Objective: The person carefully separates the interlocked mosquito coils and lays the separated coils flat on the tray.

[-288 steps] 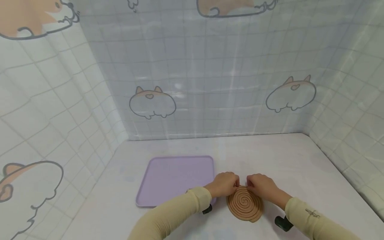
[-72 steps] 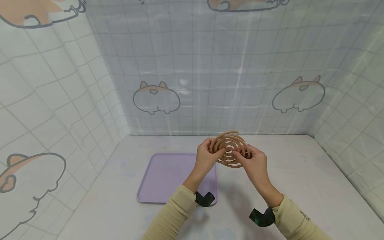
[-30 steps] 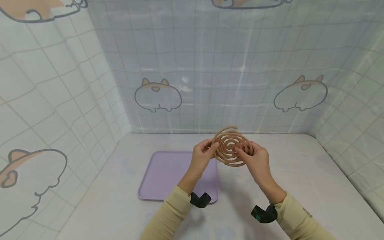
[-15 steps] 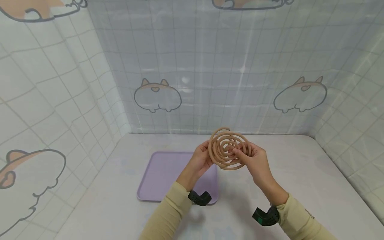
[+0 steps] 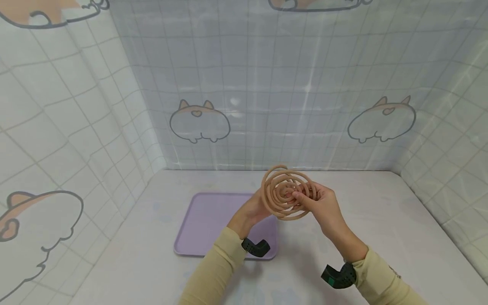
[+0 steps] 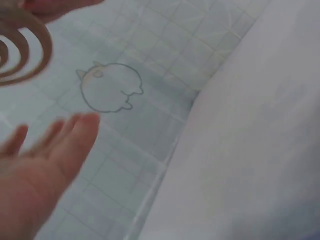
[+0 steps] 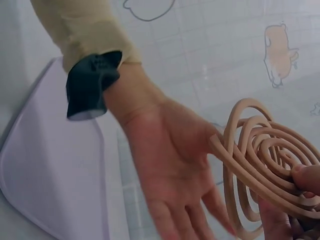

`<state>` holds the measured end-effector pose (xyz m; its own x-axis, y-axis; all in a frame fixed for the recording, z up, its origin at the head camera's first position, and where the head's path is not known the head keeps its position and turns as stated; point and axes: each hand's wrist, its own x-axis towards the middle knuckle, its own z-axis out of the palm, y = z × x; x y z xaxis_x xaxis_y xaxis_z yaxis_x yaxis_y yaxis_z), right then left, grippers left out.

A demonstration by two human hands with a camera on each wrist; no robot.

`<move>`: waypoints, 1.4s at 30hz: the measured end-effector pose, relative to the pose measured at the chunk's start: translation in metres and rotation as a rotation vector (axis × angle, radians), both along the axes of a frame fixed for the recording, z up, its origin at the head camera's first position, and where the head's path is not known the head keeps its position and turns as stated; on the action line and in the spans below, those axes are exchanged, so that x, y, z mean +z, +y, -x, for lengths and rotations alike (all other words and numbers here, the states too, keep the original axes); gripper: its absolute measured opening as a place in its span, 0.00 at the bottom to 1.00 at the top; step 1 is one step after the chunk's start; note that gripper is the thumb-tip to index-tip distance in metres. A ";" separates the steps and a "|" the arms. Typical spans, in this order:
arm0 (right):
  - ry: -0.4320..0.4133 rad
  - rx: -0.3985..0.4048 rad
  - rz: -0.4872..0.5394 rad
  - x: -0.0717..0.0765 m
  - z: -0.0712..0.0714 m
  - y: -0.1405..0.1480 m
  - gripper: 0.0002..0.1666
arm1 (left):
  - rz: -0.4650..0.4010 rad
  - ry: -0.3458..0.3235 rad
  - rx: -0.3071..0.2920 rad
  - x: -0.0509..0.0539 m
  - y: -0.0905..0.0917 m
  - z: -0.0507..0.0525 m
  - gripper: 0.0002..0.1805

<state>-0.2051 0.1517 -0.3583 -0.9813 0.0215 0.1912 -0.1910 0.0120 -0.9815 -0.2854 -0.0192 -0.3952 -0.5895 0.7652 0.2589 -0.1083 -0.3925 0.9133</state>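
A brown mosquito coil (image 5: 268, 197), its spiral rings spread apart and overlapping, is held up above the table in the head view. My right hand (image 5: 325, 207) pinches it near the centre, thumb in front. Behind the coil's left side is my left hand (image 5: 251, 212), partly hidden there. The right wrist view shows the left hand (image 7: 172, 150) with fingers extended and palm exposed, beside a free end of the coil (image 7: 235, 150). In the left wrist view, the fingers of the left hand (image 6: 40, 175) are apart from the coil (image 6: 46, 47).
A purple tray (image 5: 202, 224) lies on the white table (image 5: 366, 220), below and left of the hands. Tiled-pattern sheets with cartoon dogs enclose the back and both sides (image 5: 267, 106). Black wrist cameras (image 5: 339, 276) sit under the sleeves.
The coil was lifted off the table, where it lay flat and tightly wound, and its rings spread. Lately the left hand stopped pinching it; the coil has shifted slightly left and down.
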 end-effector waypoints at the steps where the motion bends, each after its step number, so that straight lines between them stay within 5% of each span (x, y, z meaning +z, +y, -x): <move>1: -0.007 -0.001 -0.006 0.000 0.000 0.000 0.18 | -0.009 0.006 -0.051 -0.001 0.000 0.001 0.19; 5: -0.037 0.014 -0.019 0.001 -0.001 0.000 0.20 | -0.022 -0.032 -0.167 -0.007 0.000 0.002 0.20; 9: -0.039 0.013 -0.017 0.001 -0.001 0.001 0.21 | -0.048 -0.073 -0.152 -0.013 -0.002 0.004 0.23; 12: -0.023 -0.003 -0.016 0.001 -0.001 0.004 0.20 | -0.049 -0.131 -0.058 -0.018 -0.005 0.006 0.21; 17: 0.021 -0.007 0.037 0.002 0.000 0.011 0.18 | -0.036 -0.240 0.189 -0.025 -0.007 0.009 0.14; 25: 0.016 -0.076 0.084 0.003 0.001 0.020 0.17 | 0.010 -0.264 0.440 -0.022 -0.012 0.008 0.10; 31: -0.016 0.014 0.036 -0.002 0.000 0.031 0.19 | 0.046 -0.273 0.556 -0.014 -0.018 0.002 0.07; 37: -0.013 0.154 0.260 -0.009 -0.002 0.040 0.12 | 0.031 -0.266 0.641 -0.006 -0.021 -0.003 0.08; 42: 0.014 0.146 0.369 -0.011 -0.003 0.042 0.06 | 0.025 -0.257 0.697 -0.001 -0.022 -0.006 0.08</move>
<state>-0.2025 0.1933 -0.3696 -0.9765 -0.0480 0.2103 -0.1782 -0.3694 -0.9120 -0.2795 -0.0414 -0.3959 -0.9801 0.1953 0.0343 -0.0536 -0.4275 0.9024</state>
